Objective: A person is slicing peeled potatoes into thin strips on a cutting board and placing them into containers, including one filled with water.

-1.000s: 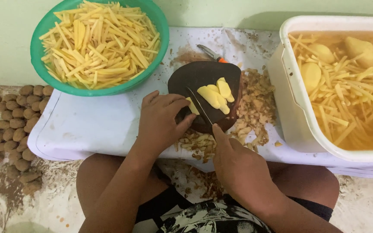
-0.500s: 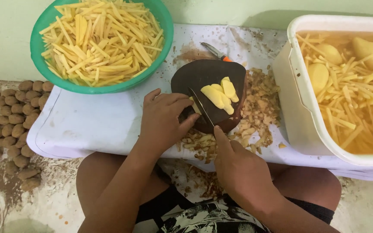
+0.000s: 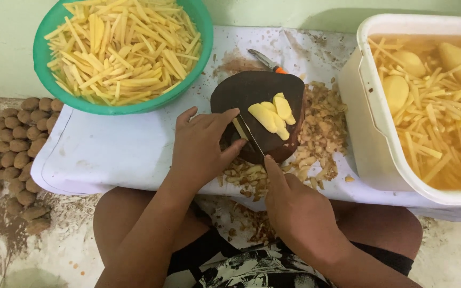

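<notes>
The work looks well advanced, judging by the piles; the green bowl [image 3: 44,58] at the bench's far left is heaped with cut potato sticks [image 3: 124,48], and the white tub [image 3: 380,122] on the right holds more sticks in water beside a few whole peeled potatoes [image 3: 457,61]; a heap of unpeeled potatoes [image 3: 12,144] on the floor to the left remains to be done. On the dark cutting board [image 3: 246,93] lie several potato slices [image 3: 270,114], waiting to be cut into sticks. The right hand [image 3: 294,210] is closed around the knife [image 3: 252,138], blade lying across the board; the left hand [image 3: 201,144] presses fingers-forward on a piece at the blade, mostly hidden. Room is tight; the board sits near the bench's [image 3: 108,154] front edge, hemmed by peelings [image 3: 321,133] on its right and front; a peeler [image 3: 265,60] lies just behind; bare bench opens to the left.
</notes>
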